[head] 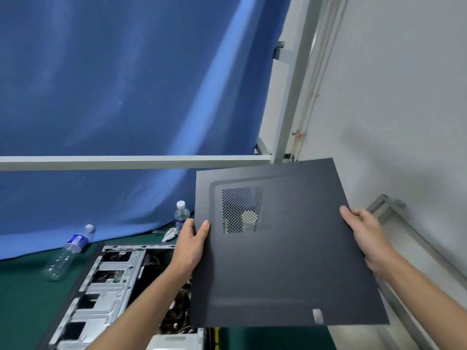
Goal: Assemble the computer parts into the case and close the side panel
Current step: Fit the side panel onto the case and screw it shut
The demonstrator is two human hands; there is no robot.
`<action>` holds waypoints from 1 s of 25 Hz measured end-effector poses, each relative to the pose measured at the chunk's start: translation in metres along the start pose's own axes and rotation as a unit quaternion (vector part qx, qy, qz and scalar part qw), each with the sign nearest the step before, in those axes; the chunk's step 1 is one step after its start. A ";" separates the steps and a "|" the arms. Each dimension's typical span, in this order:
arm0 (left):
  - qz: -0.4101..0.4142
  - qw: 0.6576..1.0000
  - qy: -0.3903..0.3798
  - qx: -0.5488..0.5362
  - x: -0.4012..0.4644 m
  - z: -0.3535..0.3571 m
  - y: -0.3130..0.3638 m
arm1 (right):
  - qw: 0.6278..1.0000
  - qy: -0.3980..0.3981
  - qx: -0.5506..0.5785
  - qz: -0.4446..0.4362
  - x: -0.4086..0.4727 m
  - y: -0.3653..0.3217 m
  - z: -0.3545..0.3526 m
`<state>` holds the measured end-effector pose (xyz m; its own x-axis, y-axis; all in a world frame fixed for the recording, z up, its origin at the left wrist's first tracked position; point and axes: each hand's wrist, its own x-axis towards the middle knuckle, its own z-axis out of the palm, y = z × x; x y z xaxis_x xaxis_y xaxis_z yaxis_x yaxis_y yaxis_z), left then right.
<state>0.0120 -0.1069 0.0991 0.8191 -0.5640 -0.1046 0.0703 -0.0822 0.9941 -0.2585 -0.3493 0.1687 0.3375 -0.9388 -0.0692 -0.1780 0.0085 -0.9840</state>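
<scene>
The dark side panel (pixel 283 248) is held in the air above the open computer case (pixel 111 281), which lies on the green tabletop (pixel 22 299); the left hand (pixel 192 246) has its grip clamped on the panel's left edge, thumb on top; the right hand (pixel 366 236) grips the right edge; two plastic bottles (pixel 65 253) sit by the blue backdrop (pixel 113 84).
</scene>
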 end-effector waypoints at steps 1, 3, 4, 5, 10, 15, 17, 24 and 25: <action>0.001 1.000 0.004 0.016 0.002 -0.014 0.000 | 1.000 0.004 0.011 0.007 -0.006 0.008 0.013; -0.004 0.999 0.010 0.045 0.008 -0.046 -0.001 | 1.000 -0.005 0.026 0.016 -0.018 0.020 0.042; -0.013 0.998 0.008 0.060 0.011 -0.062 -0.003 | 0.999 -0.013 0.030 0.019 -0.023 0.026 0.056; -0.021 0.997 0.006 0.075 0.014 -0.077 -0.006 | 0.999 -0.021 0.032 0.023 -0.031 0.032 0.069; -0.075 0.987 -0.007 0.145 0.024 -0.140 -0.027 | 0.998 -0.035 0.004 0.059 -0.067 0.071 0.122; -0.095 0.977 -0.029 0.187 0.027 -0.172 -0.052 | 0.992 -0.057 -0.032 0.110 -0.086 0.097 0.146; -0.110 0.971 -0.031 0.209 0.030 -0.179 -0.060 | 0.988 -0.066 -0.053 0.126 -0.087 0.107 0.153; -0.166 0.925 -0.029 0.342 0.035 -0.190 -0.083 | 0.971 -0.131 -0.129 0.155 -0.079 0.139 0.172; -0.173 0.916 -0.029 0.360 0.033 -0.193 -0.086 | 0.968 -0.143 -0.135 0.159 -0.078 0.143 0.175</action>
<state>0.1431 0.0396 0.0156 0.7858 -0.4426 -0.4320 -0.0910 -0.7737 0.6270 -0.1488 -0.2150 0.0049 0.4608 -0.7702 -0.4410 -0.5360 0.1545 -0.8300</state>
